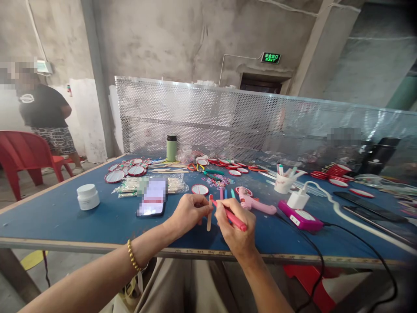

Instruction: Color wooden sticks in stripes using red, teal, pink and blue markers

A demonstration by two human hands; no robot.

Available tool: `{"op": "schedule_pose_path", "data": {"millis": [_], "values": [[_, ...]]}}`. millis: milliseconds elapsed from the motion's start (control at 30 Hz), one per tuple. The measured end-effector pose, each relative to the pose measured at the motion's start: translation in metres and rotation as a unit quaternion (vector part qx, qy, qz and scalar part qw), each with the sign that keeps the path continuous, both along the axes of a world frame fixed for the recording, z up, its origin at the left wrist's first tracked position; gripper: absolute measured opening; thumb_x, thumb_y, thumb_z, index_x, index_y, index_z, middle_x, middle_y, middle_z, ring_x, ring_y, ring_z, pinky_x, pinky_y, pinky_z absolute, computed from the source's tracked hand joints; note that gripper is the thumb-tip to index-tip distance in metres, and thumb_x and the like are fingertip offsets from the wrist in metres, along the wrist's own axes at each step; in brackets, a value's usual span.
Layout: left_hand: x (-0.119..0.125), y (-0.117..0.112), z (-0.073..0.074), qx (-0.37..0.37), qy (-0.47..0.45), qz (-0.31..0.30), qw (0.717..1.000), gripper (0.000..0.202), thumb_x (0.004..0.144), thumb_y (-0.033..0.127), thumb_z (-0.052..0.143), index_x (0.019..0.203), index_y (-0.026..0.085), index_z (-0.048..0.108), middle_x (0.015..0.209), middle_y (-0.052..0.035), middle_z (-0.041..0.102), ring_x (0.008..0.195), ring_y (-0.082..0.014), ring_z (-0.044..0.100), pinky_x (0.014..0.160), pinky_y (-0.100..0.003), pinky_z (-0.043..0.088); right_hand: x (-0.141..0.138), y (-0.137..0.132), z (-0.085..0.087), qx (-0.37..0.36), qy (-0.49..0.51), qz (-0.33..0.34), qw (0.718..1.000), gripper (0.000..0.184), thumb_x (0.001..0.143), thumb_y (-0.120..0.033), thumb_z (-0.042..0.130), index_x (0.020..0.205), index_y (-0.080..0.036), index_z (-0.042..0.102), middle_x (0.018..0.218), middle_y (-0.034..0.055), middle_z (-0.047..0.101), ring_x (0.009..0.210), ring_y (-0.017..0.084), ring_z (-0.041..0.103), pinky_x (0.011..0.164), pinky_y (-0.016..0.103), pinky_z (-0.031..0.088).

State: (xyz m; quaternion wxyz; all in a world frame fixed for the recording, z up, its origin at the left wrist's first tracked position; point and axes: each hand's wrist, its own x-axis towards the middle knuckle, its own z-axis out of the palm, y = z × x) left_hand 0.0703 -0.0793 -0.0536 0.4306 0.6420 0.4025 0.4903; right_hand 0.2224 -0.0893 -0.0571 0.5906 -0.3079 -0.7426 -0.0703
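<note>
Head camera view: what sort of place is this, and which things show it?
Probably a craft workshop: a blue worktable carries red-rimmed discs and a pink glue gun.

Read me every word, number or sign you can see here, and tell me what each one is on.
"安全出口 EXIT": on the green sign.
Jar: label too small to read.
Phone: screen blurred.
Shirt: print too blurred.
Purple box: markings too small.
Table edge: characters unclear.

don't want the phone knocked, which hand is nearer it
Left. The left hand is to the right of the phone; the right hand is farther right, beyond the wooden stick.
</note>
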Motion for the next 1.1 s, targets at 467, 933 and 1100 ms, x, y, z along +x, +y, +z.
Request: {"op": "schedule_pose_path", "data": {"millis": [467, 933, 1100], "values": [[0.0002, 0.0004, 0.0001, 0.0, -0.005, 0.001, 1.0, 0.03, 0.073, 0.041, 0.07, 0.065, 0.013, 0.063, 0.056, 0.0012, 0.057, 0.044, -0.0069, 0.047, 0.043, -0.019, 0.035, 0.0007, 0.0005, -0.0001, 0.006, 0.002, 0.002, 1.0, 0.017, 0.093, -0.017, 0.054, 0.077, -0.021, 0.059, 0.062, -0.0021, 0.066, 0.05, 0.011, 0.062, 0.05, 0.022, 0.046], [-0.0002, -0.0008, 0.0005, 0.001, 0.002, 0.001, 1.0, 0.029, 0.074, 0.041, 0.068, 0.066, 0.013, 0.063, 0.057, 0.0012, 0.057, 0.044, -0.0072, 0.047, 0.044, -0.02, 0.034, 0.0002, 0.0009, 0.0004, 0.004, 0.007, -0.003, 1.0, 0.017, 0.092, -0.018, 0.055, 0.076, -0.021, 0.058, 0.062, -0.0017, 0.066, 0.052, 0.012, 0.063, 0.051, 0.023, 0.047], [-0.0003, -0.0004, -0.0003, -0.001, -0.003, 0.002, 1.0, 0.027, 0.074, 0.038, 0.067, 0.066, 0.013, 0.063, 0.057, 0.001, 0.057, 0.044, -0.0074, 0.046, 0.043, -0.02, 0.034, 0.0003, 0.0019, -0.0006, 0.008, 0.01, -0.009, 1.0, 0.017, 0.092, -0.018, 0.055, 0.075, -0.021, 0.058, 0.06, -0.0021, 0.065, 0.05, 0.012, 0.062, 0.051, 0.023, 0.046]]}}
